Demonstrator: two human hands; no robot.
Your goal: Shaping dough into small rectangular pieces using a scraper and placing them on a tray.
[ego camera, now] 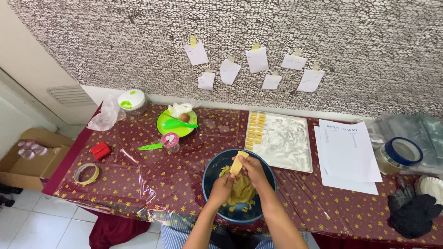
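Shaping step: right hand [253, 169] pinches dough piece [238, 163]; left hand [224, 186] closed on it, over bowl [210, 171]. Tray [295, 152] at 1 o'clock.

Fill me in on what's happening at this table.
A person is shaping yellow dough over a blue bowl. The right hand holds a flat, pale yellow piece of dough upright, while the left hand presses against it from below. More dough lies in the bowl. Behind it, a floured tray already carries two short rows of shaped pieces along its left edge. A green plate sits further left.
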